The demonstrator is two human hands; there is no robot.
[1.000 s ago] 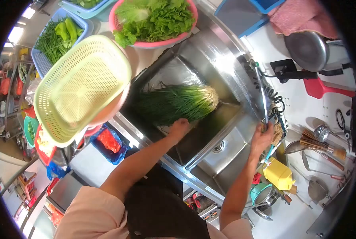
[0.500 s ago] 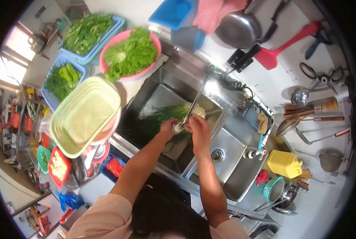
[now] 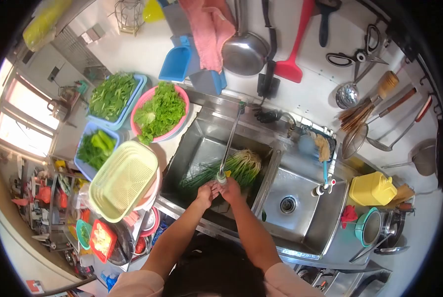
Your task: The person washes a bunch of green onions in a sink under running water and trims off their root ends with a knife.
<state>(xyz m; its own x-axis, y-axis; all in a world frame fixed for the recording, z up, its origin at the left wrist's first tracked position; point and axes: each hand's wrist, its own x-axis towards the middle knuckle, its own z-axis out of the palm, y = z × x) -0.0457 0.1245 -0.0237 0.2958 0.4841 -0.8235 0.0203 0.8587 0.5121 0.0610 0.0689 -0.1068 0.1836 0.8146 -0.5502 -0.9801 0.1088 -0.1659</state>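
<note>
My left hand [image 3: 208, 193] is held under the tap nozzle [image 3: 221, 177], palm turned up and fingers loosely cupped. Close beside it, my right hand [image 3: 230, 191] is also below the nozzle, its fingers partly stretched and nothing visible in them. The long metal tap spout [image 3: 231, 136] reaches over the left sink basin [image 3: 197, 128]. Beneath the spout, a bunch of spring onions [image 3: 245, 167] lies in that basin, pale root ends to the right and green leaves to the left.
Left of the sink stand a pale green basket [image 3: 124, 180], a pink bowl of lettuce [image 3: 160, 111] and blue baskets of greens [image 3: 113, 99]. The right basin [image 3: 300, 193] has a drain. A yellow jug [image 3: 372, 189] stands right; a red spatula [image 3: 291, 69] hangs on the wall.
The view has tilted and shifted, so the sink appears lower. My right hand has come off the spout's end, and both hands are now together beneath the nozzle.
</note>
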